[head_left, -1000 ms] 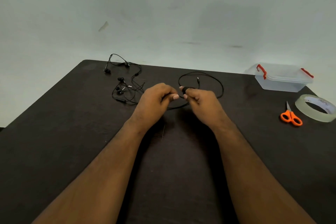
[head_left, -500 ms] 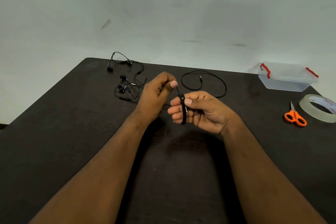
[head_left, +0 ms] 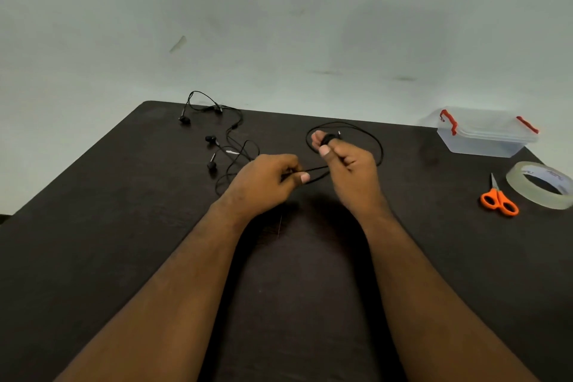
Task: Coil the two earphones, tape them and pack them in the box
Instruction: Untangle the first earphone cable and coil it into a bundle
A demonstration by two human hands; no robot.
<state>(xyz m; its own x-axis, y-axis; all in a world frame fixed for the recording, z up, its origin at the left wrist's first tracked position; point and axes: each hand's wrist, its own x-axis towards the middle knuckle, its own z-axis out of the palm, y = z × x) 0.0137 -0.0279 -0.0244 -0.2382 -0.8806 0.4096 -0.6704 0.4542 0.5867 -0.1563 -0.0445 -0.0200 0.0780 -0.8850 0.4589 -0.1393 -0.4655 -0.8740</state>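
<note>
A black earphone cable (head_left: pixel 376 146) lies in a loose loop on the dark table (head_left: pixel 124 226). Part of it is wound in a small black coil around the fingertips of my right hand (head_left: pixel 350 170), which holds the coil raised. My left hand (head_left: pixel 266 183) pinches the cable's free run between thumb and finger, just left of the right hand. A second black earphone (head_left: pixel 223 146) lies tangled and loose at the back left. The clear plastic box (head_left: pixel 483 133) with red clips stands at the back right, lid on. A roll of clear tape (head_left: pixel 539 184) lies at the right edge.
Orange-handled scissors (head_left: pixel 499 200) lie left of the tape roll. The pale wall rises just behind the table's far edge.
My right hand has turned and lifted away from me with the coil on its fingertips. My left hand has dropped lower, drawing the cable under the right hand.
</note>
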